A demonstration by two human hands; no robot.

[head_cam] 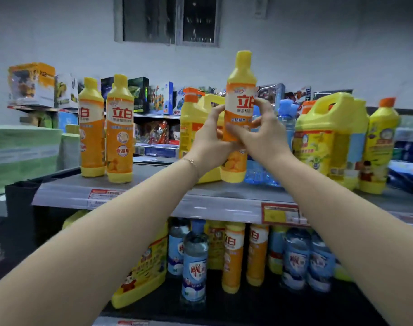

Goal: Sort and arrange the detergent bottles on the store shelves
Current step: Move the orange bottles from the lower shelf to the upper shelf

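Both hands, left [210,140] and right [259,135], grip orange bottle [239,107]. Advice: set it upright beside matching pair [106,128], label forward.

This is a shop. A metal shelf [153,184] with price tags [279,214] on its edge carries detergent bottles [119,130]; at 11 o'clock, another shelf holds boxed toys [162,97].

light: dim, cool, even | focus: soft, smeared background | edges: wide-angle bending | shadows: faint
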